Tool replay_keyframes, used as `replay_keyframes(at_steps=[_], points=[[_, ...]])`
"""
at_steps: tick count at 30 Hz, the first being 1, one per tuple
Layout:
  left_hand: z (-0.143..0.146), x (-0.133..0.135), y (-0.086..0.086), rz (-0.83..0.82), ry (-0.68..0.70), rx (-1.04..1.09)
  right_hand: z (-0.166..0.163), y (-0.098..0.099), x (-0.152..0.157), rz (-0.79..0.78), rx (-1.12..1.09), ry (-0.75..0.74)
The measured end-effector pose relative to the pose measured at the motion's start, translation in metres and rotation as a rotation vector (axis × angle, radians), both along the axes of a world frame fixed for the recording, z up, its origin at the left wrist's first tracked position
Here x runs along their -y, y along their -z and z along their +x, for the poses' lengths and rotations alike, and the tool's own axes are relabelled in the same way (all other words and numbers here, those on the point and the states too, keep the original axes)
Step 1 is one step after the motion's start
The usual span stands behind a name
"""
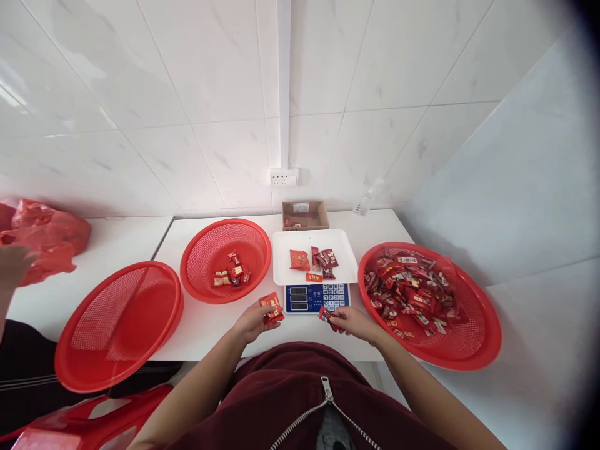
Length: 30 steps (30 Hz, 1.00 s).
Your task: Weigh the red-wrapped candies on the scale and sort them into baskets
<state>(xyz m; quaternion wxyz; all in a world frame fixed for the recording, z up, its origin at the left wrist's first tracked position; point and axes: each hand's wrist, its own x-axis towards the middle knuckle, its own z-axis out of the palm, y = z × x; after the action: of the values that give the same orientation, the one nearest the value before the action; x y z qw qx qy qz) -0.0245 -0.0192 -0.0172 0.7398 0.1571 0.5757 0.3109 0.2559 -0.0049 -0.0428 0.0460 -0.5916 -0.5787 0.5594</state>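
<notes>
My left hand [253,321] is closed on a red snack packet [270,307] with gold lettering, held in front of the scale. In my right hand [355,324] is a smaller dark red packet [325,317], pinched just over the keypad's front edge. Between and beyond both hands stands the digital scale [300,289] with a blue panel; its display looks dark. Its white tray [285,275] bears a red packet [299,260], a small orange-red packet [314,277] and a cluster of dark red packets [327,257].
A red basket [487,337] heaped with packets stands right. Left of the scale, another red basket [192,262] holds several packets; a further basket [75,350] overhangs the table's front. Behind are a cardboard box [321,219] and a clear bottle [364,203]. A person's arm [12,269] shows far left.
</notes>
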Motion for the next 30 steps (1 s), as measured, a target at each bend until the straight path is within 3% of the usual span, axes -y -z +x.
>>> replay_keyframes(at_steps=[8,18,30], points=[[0.005,0.003,-0.001,0.137,0.115,-0.014,-0.004,-0.005,-0.005,0.011,-0.038,-0.006],[0.009,0.005,-0.004,0.131,0.148,-0.01,-0.022,-0.031,-0.041,0.133,-0.083,0.173],[0.008,0.006,-0.005,0.117,0.121,-0.024,-0.021,-0.019,-0.067,0.218,-0.105,0.43]])
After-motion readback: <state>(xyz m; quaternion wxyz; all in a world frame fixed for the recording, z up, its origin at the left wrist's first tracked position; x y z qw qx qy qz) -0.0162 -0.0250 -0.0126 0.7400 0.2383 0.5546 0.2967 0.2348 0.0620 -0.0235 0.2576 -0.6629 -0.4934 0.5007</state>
